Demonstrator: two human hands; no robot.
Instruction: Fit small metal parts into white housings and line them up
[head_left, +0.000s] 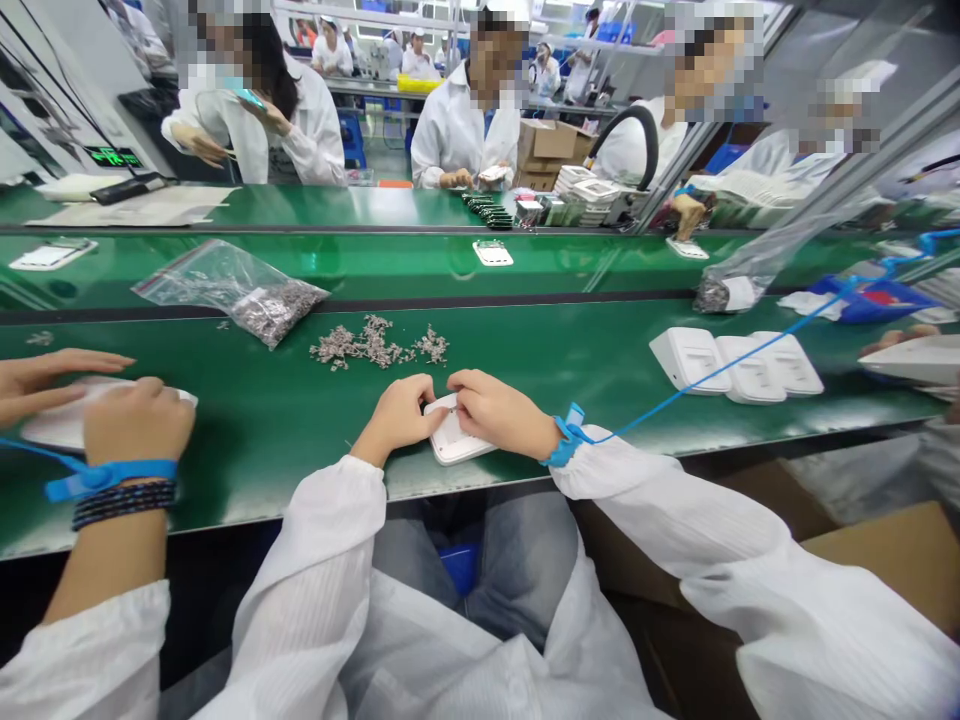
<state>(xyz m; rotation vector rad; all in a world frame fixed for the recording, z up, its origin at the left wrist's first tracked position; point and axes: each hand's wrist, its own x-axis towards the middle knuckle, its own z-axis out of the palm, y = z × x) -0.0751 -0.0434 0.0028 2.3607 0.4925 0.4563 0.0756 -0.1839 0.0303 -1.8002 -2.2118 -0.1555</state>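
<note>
A white plastic housing (459, 446) lies on the green bench right in front of me. My left hand (399, 412) is closed on its left edge, the thumb over the top face. Over the housing's right part, my right hand (504, 408) has its fingers pinched together at the surface; whatever they hold is hidden. A blue wrist strap (568, 438) with a cord circles my right wrist. Just beyond my hands lies a loose pile of small metal parts (367, 343). A clear zip bag (274, 308) of similar parts rests behind it, to the left.
Several white housings (750, 366) stand in a row to the right, the blue cord stretching across them. At the left, a co-worker's hands (135, 420) work on another white piece. Beyond a dark strip, the green line carries a white panel (493, 253). Other people sit opposite.
</note>
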